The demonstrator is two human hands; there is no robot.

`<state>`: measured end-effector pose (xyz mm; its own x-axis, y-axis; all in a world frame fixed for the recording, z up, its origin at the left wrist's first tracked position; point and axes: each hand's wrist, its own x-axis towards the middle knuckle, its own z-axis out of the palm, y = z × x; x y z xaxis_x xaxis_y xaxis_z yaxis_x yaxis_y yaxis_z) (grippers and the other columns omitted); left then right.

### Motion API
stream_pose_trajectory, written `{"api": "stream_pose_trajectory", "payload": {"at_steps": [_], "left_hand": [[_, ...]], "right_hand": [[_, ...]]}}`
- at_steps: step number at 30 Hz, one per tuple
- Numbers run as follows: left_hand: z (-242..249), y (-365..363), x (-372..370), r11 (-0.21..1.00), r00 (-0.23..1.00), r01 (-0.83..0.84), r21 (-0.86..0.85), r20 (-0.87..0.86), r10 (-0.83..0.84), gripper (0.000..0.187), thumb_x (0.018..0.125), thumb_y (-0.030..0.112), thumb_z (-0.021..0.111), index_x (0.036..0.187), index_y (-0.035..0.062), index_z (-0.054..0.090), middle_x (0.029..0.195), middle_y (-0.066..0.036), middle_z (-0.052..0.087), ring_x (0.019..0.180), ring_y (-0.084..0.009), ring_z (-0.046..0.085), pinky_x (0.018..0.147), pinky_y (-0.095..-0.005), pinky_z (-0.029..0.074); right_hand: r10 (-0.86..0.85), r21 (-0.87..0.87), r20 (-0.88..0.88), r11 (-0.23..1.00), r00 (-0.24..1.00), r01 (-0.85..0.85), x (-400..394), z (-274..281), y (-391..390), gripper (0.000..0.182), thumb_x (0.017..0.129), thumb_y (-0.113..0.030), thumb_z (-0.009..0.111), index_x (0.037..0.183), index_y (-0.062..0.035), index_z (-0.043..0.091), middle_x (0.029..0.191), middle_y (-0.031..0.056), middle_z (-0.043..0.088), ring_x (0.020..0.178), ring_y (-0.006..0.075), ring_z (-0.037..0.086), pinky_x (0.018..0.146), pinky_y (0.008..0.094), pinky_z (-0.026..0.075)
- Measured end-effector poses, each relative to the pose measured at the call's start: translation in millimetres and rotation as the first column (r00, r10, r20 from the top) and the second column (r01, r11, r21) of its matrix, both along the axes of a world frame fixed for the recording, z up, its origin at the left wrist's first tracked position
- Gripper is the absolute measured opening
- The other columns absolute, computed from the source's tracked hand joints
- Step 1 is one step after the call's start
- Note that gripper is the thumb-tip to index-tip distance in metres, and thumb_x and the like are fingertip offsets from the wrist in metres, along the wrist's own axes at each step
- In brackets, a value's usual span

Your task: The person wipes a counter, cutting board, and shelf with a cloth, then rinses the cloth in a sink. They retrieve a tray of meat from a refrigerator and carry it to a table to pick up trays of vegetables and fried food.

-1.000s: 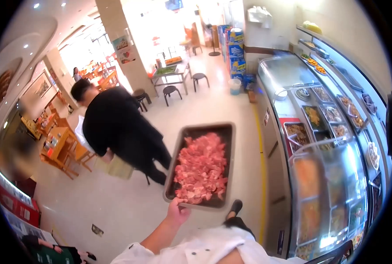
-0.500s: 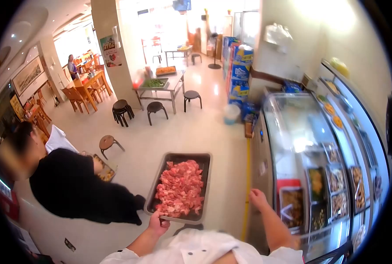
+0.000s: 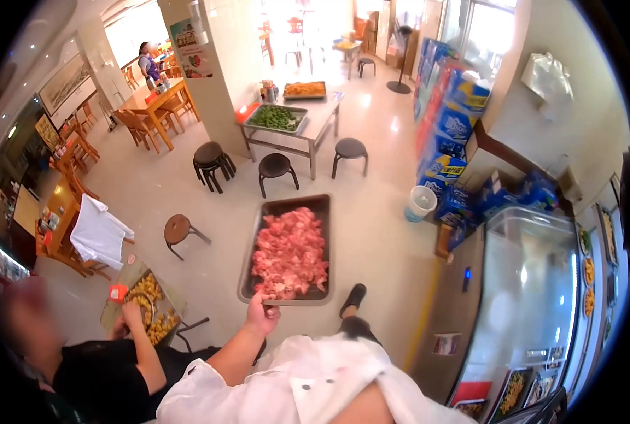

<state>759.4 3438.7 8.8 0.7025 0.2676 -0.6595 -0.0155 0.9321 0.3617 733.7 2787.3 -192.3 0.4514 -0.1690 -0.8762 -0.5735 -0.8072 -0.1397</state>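
Note:
My left hand (image 3: 263, 315) grips the near rim of a deep metal tray (image 3: 247, 288), with the thumb over the edge. A heap of raw red meat pieces (image 3: 292, 253) fills much of the tray. The tray is held out in front of me above the floor, its long side pointing away. My right hand is out of view; only a bit of bare arm shows at the bottom, against my white jacket (image 3: 308, 374).
A seated person (image 3: 110, 374) works at a low table with yellow pieces (image 3: 161, 311) at left. Ahead are stools (image 3: 275, 167) and a metal table (image 3: 321, 131) with trays of green (image 3: 277, 119) and orange food (image 3: 305, 89). At right stand a glass display case (image 3: 520, 297), blue boxes (image 3: 456, 120) and a bucket (image 3: 421, 203).
I have moved forward, so the metal table and stools are nearer and the display case has slid back right. My right hand has left the view. The left still holds the tray.

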Motion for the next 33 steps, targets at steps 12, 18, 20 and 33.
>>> {"api": "stream_pose_trajectory", "payload": {"at_steps": [12,18,20,33], "left_hand": [[-42,150,202,0.880,0.860,-0.451,0.148,-0.190,0.473,0.014,0.086,0.024,0.053,0.077,0.0128,0.056,0.063,-0.001,0.056,0.042,-0.0128,0.041,0.039,-0.0249,0.032],[-90,249,320,0.802,0.777,-0.585,0.122,-0.198,0.597,0.012,0.084,0.023,0.053,0.079,0.0127,0.056,0.066,0.000,0.057,0.043,-0.0119,0.042,0.039,-0.0233,0.032],[-104,281,368,0.778,0.747,-0.622,0.082,-0.233,0.622,0.011,0.083,0.023,0.053,0.080,0.0126,0.056,0.065,0.000,0.057,0.043,-0.0116,0.041,0.039,-0.0228,0.032],[-90,364,626,0.586,0.535,-0.807,0.079,-0.324,0.780,0.013,0.080,0.024,0.052,0.086,0.0146,0.058,0.066,0.000,0.058,0.041,-0.0119,0.042,0.036,-0.0229,0.034]], "right_hand": [[0.266,0.010,0.835,0.868,0.482,-0.497,877,-13,424,0.021,0.090,-0.016,0.052,0.088,-0.0018,0.068,0.083,0.0122,0.068,0.078,0.0261,0.064,0.068,0.0409,0.050],[0.037,0.437,0.746,0.726,0.665,-0.531,1019,124,720,0.026,0.094,-0.018,0.052,0.112,-0.0062,0.066,0.091,0.0085,0.071,0.073,0.0170,0.066,0.065,0.0310,0.053],[0.217,0.380,0.675,0.717,0.705,-0.584,1017,101,778,0.029,0.093,-0.022,0.053,0.112,-0.0063,0.067,0.093,0.0102,0.072,0.074,0.0196,0.068,0.069,0.0343,0.054],[0.869,0.214,0.371,0.264,0.328,-0.941,1201,-66,1076,0.036,0.086,-0.026,0.055,0.108,0.0002,0.067,0.086,0.0145,0.072,0.074,0.0252,0.070,0.073,0.0392,0.055]]}}
